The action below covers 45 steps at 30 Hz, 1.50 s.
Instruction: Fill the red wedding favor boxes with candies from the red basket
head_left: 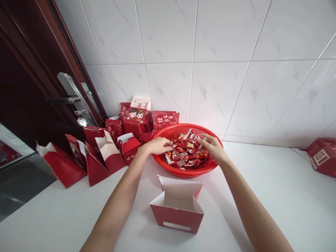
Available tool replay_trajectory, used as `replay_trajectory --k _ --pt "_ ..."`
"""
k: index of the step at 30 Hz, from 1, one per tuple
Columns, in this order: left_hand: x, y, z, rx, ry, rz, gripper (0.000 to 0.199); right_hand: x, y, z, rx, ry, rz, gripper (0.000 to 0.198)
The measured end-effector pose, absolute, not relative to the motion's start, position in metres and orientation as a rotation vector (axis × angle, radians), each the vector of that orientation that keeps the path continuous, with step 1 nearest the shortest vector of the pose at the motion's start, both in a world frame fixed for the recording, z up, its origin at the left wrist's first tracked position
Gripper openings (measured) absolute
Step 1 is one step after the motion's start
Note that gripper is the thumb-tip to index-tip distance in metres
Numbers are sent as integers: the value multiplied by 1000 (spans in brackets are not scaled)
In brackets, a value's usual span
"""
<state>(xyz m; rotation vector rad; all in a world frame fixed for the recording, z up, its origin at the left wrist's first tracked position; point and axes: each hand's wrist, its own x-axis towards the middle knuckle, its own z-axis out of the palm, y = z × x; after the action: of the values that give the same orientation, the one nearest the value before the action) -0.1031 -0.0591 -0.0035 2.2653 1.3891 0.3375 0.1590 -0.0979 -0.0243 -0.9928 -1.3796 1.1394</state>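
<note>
A red plastic basket (187,173) full of small red-wrapped candies (183,154) stands against the tiled wall. My left hand (159,145) reaches over its left side, fingers curled together at the candies; whether anything is between them is hidden. On the right side of the basket, my right hand (213,148) has its fingers closed at the edge of a red candy packet (191,140) with a pale end. Nearer to me, between my forearms, an open red paper box (177,218) with a white inside stands upright, its top flaps spread. No candy shows inside it.
Several red gift boxes (107,154) crowd the left side of the white table (262,185), some with open tops. More boxes (136,117) are piled behind them by the wall. Another red box (322,155) sits at the far right. A dark door with a handle (70,99) is at left.
</note>
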Motion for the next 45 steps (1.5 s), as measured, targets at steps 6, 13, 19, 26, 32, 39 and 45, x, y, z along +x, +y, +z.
replay_trajectory --k 6,13,19,26,32,39,45 --pt "-85 -62 -9 2383 1458 25 42 159 -100 -24 -987 -1380 1214 47" --pt "-80 -67 -5 2387 1368 12 51 158 -100 -24 -938 -1393 1205 46" --pt "-81 -65 -5 2350 1210 231 47 160 -94 -29 -966 -1319 1134 47" --pt "-85 -63 -4 2175 1046 688 52 159 -93 -27 -885 -1242 1136 45" --pt "-82 -64 -2 2126 1001 793 51 160 -94 -26 -865 -1171 1179 42" --pt "-81 -65 -3 2141 1084 840 75 162 -92 -29 -856 -1159 1162 36" --pt "-81 -61 -7 2089 1009 891 78 162 -91 -29 -857 -1151 1172 38"
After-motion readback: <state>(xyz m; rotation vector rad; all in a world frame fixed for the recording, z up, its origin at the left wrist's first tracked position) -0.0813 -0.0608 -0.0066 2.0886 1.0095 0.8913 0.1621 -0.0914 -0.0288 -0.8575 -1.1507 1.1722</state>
